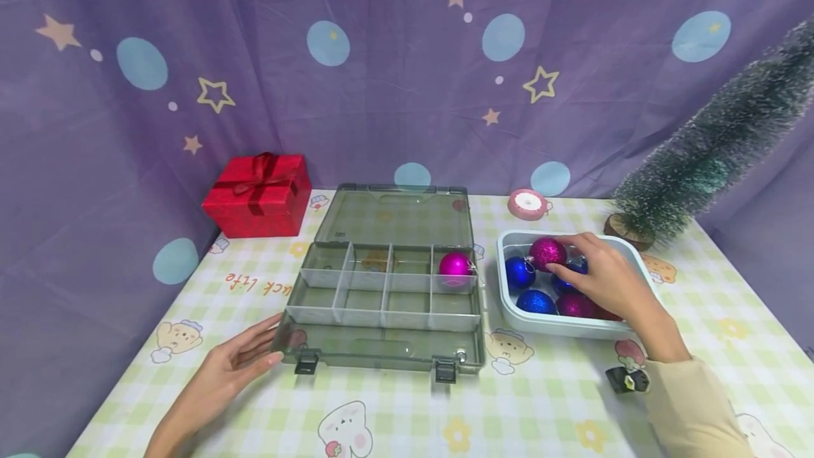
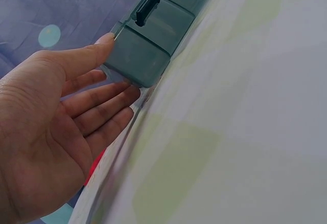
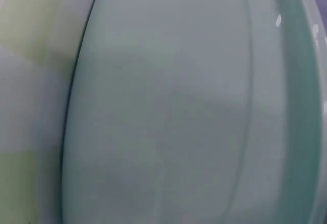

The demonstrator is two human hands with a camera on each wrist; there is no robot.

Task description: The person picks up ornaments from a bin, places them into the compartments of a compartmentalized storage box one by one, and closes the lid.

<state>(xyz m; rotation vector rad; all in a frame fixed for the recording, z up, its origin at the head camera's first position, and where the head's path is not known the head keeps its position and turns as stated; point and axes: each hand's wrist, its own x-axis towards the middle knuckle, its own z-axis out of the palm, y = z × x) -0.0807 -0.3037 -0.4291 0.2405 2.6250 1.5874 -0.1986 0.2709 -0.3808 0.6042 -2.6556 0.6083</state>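
In the head view my right hand reaches into a pale blue plastic bin and pinches a glittery magenta Christmas ball between thumb and fingers. Blue balls and another glittery magenta ball lie around it. To the left, a clear grey compartment box stands with its lid laid back. A shiny pink ball sits in its back right compartment. My left hand touches the box's front left corner, fingers loosely extended. The left wrist view shows thumb and fingertips at that corner.
A red gift box stands at the back left. Behind the bin lie a pink ribbon roll and a small frosted tree. A small dark item is near the right sleeve. The bin's outer wall fills the right wrist view.
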